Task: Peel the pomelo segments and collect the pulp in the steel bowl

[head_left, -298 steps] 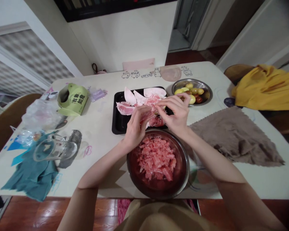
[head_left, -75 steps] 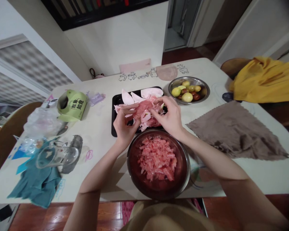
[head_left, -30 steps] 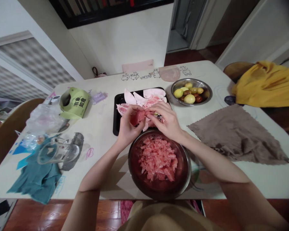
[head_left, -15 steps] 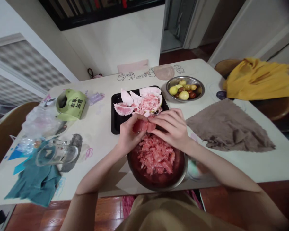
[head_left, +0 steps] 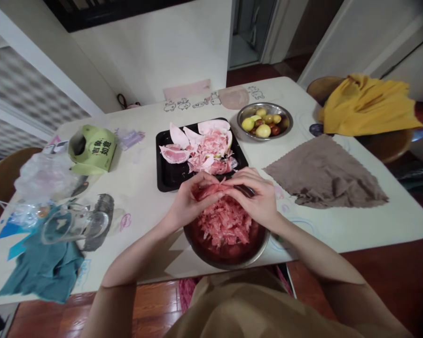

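My left hand (head_left: 191,199) and my right hand (head_left: 255,195) meet over the far rim of a metal bowl (head_left: 229,264). Between their pinched fingers is a piece of red pomelo flesh (head_left: 211,190), partly covered by the fingers. Below it, the bowl holds a heap of loose red pomelo pulp (head_left: 225,223). Just beyond my hands lies a black tray (head_left: 161,180) with thick pale pomelo rind (head_left: 178,136) and a pile of peeled pink membrane (head_left: 211,148).
A steel bowl (head_left: 289,123) of small green and brown fruit stands behind the tray. To the right lies a brown cloth (head_left: 327,173). On the left are a green package (head_left: 95,148), a plastic bag (head_left: 44,176), a glass jug (head_left: 75,223) on its side and a teal cloth (head_left: 44,270).
My fingers have shifted on the pomelo piece, with my hands slightly lower and the thumbs nearer each other. The whole view has shifted a little.
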### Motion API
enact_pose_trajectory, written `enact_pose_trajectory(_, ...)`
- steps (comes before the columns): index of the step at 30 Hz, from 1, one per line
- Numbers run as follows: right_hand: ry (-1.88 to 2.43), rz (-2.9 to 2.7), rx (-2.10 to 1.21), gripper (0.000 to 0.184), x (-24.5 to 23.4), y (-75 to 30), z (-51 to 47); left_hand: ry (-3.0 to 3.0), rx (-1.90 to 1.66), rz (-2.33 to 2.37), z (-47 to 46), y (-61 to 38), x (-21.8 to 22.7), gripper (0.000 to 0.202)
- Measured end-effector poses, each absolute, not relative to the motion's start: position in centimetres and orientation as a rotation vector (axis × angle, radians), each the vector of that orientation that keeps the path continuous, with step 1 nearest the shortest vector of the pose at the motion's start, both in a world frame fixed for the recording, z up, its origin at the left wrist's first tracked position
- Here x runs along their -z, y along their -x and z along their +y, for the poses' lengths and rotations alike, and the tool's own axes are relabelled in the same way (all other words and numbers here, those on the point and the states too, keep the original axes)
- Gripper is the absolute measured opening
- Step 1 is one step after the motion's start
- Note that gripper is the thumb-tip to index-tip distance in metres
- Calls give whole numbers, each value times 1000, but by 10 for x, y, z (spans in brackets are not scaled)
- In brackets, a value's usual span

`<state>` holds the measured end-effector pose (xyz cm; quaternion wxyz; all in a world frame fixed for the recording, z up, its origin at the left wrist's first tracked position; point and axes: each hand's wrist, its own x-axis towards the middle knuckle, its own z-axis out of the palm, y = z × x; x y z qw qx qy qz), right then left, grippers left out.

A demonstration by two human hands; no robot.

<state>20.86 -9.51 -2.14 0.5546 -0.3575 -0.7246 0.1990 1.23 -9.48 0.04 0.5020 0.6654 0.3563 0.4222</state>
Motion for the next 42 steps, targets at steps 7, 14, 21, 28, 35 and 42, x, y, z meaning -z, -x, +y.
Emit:
enact_pose_trajectory(7, 855, -1808, -446, 23, 22, -212, -99, -1576, -1008, 892, -94, -11, 3, 20)
enact_pose_trajectory(14, 782, -1887, -126, 19, 22, -216, -107, -1830, -1064, 1008, -105, -10, -1, 15)
enact_pose_trajectory(21, 771, -1828, 36, 15, 24, -221, -114, -2110, -1118, 801, -104, -6, 0, 20)
enact_pose_trajectory(28, 795, -1839, 1, 22, 19, -221, -116, -2262, -1178, 705, -105, -7, 0, 21)
enact_pose_trajectory(35, 728, -2052, 230, 26, 9, -235, -133, -2399, -1303, 496, -106, -9, 7, 23)
enact_pose_trajectory(42, 643, -2066, 75, 20, 2, -239, -140, -2784, -1453, 242, -104, -4, 3, 12)
